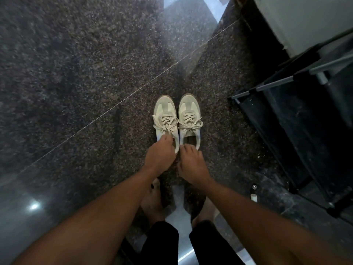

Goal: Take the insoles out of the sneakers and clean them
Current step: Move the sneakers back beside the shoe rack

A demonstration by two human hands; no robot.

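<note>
You are standing over a pair of pale sneakers that sit side by side on the dark speckled floor, touching along their inner edges, toes pointing away from you and laces tied. Your left hand is down at the mouth of the left sneaker, its fingers curled in over the collar just behind the bow, so it grasps that shoe at the opening. Your right hand is at the heel of the right sneaker, with its fingertips bent onto the back rim. Whether they pinch the rim or only rest on it cannot be told from this view. The opening of the right sneaker shows dark in front of your fingers, and the insoles cannot be made out in either shoe. Your bare feet stand just behind the sneakers, partly hidden under your forearms. To your right, well apart from the shoes, a black rack with grey metal tubes stands against the wall. A small white cylinder stands on the floor near its lower corner.
</note>
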